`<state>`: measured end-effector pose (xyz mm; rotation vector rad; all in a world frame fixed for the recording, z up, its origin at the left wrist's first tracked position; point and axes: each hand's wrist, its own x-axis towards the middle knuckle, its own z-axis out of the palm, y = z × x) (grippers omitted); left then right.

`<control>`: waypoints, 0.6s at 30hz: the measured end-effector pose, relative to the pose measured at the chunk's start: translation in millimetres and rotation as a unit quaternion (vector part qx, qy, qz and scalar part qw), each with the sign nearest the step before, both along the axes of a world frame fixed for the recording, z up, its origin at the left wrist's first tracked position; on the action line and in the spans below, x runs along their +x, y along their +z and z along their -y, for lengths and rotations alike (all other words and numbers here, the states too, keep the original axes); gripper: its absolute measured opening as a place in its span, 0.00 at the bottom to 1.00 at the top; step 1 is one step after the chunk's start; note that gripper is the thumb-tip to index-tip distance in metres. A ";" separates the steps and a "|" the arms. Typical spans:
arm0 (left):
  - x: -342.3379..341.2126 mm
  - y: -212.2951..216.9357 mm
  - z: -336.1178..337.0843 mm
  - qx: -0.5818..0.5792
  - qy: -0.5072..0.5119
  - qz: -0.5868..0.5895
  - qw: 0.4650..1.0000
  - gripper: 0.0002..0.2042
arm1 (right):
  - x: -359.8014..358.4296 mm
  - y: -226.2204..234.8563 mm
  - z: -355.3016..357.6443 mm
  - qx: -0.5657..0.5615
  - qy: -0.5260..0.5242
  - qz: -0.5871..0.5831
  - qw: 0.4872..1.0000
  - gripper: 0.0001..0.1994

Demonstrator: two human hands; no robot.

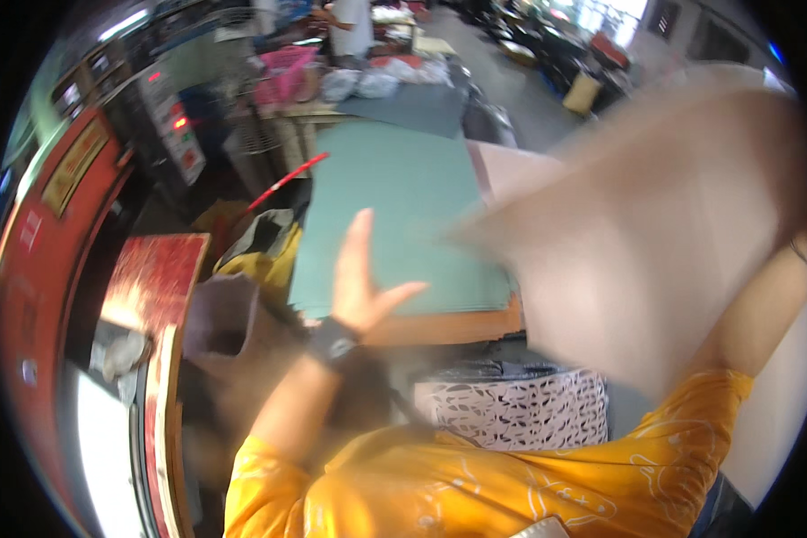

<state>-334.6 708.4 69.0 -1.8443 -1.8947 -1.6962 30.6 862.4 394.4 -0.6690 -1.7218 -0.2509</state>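
wide pale pinkish-beige sheet (636, 242), flat sea-green stacked sheets (394, 197), pale pink rectangular panel (520, 408) patterned with dark leaf-like shapes, orange-yellow cloth shirt (502, 493) with white line drawings

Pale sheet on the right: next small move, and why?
Probably lower the pale sheet gently and let it flatten: it looks bowed and blurred beside the green stack, the right forearm reaches toward it, and the open left hand isn't supporting it. The right hand's grip is hidden.
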 end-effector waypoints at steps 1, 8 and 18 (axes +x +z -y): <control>6.6 12.4 9.9 0.012 -0.011 -0.011 1.000 0.52 | -14.2 8.4 23.9 0.011 0.022 0.004 1.000 0.21; 26.6 54.2 222.5 0.017 -0.338 0.171 0.925 0.46 | -173.9 44.0 195.2 0.039 0.270 0.058 0.960 0.18; 37.1 17.8 597.5 0.060 0.065 0.450 0.889 0.12 | -470.5 39.7 530.8 0.017 0.769 0.252 0.587 0.14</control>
